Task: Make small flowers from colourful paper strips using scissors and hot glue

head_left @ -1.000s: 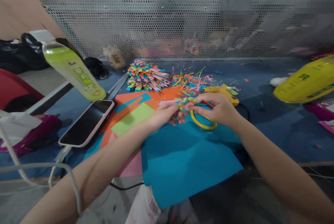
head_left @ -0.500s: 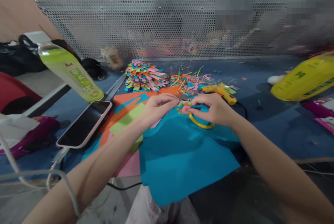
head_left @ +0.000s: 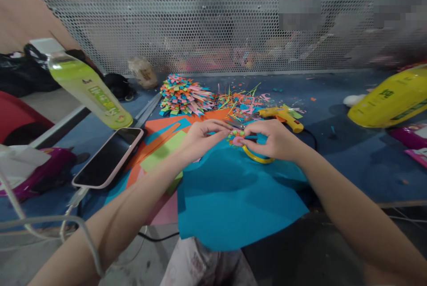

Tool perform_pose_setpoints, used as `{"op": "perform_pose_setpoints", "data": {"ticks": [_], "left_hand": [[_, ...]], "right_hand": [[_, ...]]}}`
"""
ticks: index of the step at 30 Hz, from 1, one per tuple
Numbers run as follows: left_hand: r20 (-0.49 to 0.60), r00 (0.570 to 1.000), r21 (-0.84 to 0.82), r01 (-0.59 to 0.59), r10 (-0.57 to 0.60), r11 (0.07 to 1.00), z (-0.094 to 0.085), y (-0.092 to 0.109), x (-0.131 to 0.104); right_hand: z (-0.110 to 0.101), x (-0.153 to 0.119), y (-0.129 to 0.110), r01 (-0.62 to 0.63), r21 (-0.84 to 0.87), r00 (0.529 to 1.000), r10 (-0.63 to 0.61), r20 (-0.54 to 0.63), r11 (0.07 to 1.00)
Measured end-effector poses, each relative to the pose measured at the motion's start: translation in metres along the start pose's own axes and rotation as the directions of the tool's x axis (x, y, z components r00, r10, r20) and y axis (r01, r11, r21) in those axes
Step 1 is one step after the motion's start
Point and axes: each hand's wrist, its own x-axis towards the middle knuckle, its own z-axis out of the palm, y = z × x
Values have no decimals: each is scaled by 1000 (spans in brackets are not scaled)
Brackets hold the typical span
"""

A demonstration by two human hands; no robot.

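My left hand (head_left: pixel 207 138) pinches the left edge of a small round paper piece (head_left: pixel 237 140) with a pink centre and a fringe of green, orange and blue. On its right side, my right hand (head_left: pixel 271 140) closes thumb and fingers on the same piece. Scissors with a yellow handle (head_left: pixel 258 157) lie beneath my right hand, their blades partly hidden. A large blue paper sheet (head_left: pixel 236 206) spreads below both hands and hangs over the table's front edge.
Behind are a fringed paper cone (head_left: pixel 182 95), paper scraps (head_left: pixel 242 104) and a yellow glue gun (head_left: pixel 283 117). A phone (head_left: pixel 108 158), coloured sheets (head_left: pixel 163 150) and a green bottle (head_left: pixel 88 86) are left; a yellow bottle (head_left: pixel 390 99) stands right.
The front part of the blue sheet has shifted and its lower edge sits slightly higher. Both hands remain at nearly the same spot on the round piece.
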Motion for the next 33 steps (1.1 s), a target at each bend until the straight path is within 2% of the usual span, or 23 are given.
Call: {"op": "perform_pose_setpoints", "data": {"ticks": [13,21,29,33], "left_hand": [[59,998,48,-11,8,999,-1,-2,0],[88,994,90,-71,63,993,-2,-4,-1],[102,993,109,-78,67,991,-2,-1,-2],[110,993,94,-43,33,995,-1,-2,-1]], "right_hand": [[-1,1,0,43,1,999,-43,16,999],[-2,2,-1,74,-15,997,-74,21,997],[-1,1,-2,86,-20,996,-86,24,996],[-2,1,-1,60,-16,998,-59,38,998]]}}
